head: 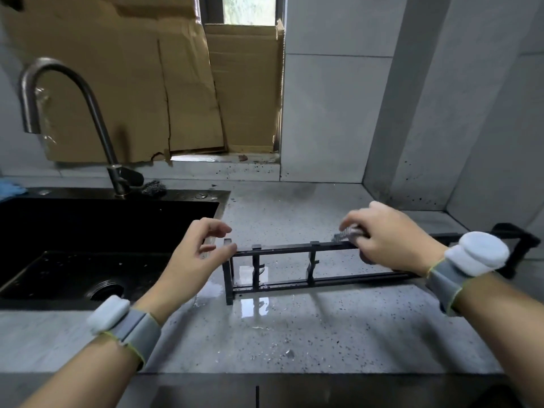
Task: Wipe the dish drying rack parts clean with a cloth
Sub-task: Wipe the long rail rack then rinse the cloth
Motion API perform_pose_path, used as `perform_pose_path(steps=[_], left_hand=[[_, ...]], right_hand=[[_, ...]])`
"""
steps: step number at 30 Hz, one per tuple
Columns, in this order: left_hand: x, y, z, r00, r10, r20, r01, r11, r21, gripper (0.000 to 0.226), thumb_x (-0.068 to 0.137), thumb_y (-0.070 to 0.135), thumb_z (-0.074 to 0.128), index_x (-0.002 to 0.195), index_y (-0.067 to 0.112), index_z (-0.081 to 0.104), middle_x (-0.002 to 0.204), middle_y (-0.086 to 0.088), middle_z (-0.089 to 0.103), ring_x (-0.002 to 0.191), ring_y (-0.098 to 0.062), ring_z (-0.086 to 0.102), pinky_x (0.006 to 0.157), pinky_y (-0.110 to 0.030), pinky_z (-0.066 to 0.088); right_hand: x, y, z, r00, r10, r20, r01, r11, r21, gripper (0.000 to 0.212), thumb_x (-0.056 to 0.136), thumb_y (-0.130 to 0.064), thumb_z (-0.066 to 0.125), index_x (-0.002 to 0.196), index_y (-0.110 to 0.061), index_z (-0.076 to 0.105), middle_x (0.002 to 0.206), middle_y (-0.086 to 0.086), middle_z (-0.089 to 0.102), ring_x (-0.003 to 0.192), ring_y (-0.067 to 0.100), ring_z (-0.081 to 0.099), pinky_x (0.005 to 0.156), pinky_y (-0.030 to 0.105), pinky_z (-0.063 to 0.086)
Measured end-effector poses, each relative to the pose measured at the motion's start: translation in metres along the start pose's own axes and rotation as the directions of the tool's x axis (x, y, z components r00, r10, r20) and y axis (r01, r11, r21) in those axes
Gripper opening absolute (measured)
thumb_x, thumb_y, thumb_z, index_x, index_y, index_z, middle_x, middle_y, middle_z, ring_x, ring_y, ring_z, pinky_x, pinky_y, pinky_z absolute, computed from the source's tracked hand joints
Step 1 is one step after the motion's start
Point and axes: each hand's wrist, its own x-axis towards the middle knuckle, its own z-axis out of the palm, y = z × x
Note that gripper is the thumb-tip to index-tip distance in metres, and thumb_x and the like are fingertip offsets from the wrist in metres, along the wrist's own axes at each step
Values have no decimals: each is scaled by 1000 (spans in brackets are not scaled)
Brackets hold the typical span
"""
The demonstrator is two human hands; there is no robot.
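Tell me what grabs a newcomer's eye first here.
The long black rack frame standing on the wet speckled countertop, centre. The right hand grips a grey cloth on its top rail, while the left hand is at its left end with loosely curled fingers. The black sink lies left, under a curved faucet.

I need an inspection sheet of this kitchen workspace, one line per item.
Surface: grey speckled countertop, wet, with a puddle beside the rack part.
Job's things: black rack frame standing on the countertop; grey cloth on its top bar.
Clutter: dark scourer behind the sink; blue cloth at far left.
Hands: left hand open at the frame's left end; right hand grips the cloth.
Cables: nothing seen.
Surroundings: faucet, cardboard over the window, tiled walls.
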Motion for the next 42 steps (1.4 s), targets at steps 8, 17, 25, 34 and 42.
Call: perform_pose_path(steps=[8, 17, 25, 34, 42], left_hand=[[-21, -13, 2, 994, -56, 96, 57, 998, -14, 79, 67, 44, 76, 139, 29, 45, 141, 15, 52, 134, 0, 46, 113, -36, 39], [-13, -13, 3, 993, -117, -31, 112, 987, -112, 64, 55, 31, 85, 114, 21, 62, 103, -4, 73, 99, -22, 70, 91, -39, 55], [-8, -12, -3, 992, -123, 24, 124, 992, -40, 62, 69, 0, 88, 123, 15, 62, 116, 4, 69, 110, 0, 64, 97, -13, 46], [-6, -10, -2, 987, -159, 1, 159, 986, -40, 60, 68, -2, 88, 120, 15, 63, 118, 0, 68, 114, -4, 63, 99, -16, 48], [-6, -8, -2, 983, -182, -19, 182, 983, -21, 54, 71, -1, 85, 117, 18, 63, 115, 2, 69, 107, 1, 65, 95, -13, 49]], right_hand=[[29, -103, -12, 995, 82, -51, -3, 549, 836, 16, 94, -3, 43, 106, -13, 47, 76, 2, 58, 54, 4, 56, 56, 18, 46], [56, -160, 75, 948, -294, -122, 316, 819, 478, 12, 96, -12, 54, 87, -15, 61, 100, 2, 52, 96, 22, 42, 87, 32, 38], [41, -131, 70, 922, -365, -127, 386, 861, 330, 42, 84, 4, 57, 122, -15, 56, 104, -2, 40, 100, 17, 39, 81, 27, 41], [43, -142, 73, 908, -348, -234, 361, 933, 14, 13, 89, -18, 57, 98, -10, 60, 93, 6, 48, 77, 23, 43, 70, 37, 44], [13, -82, 69, 954, -143, -264, 178, 977, 114, 10, 89, -15, 65, 99, -14, 63, 95, -3, 47, 77, 13, 42, 68, 8, 25]])
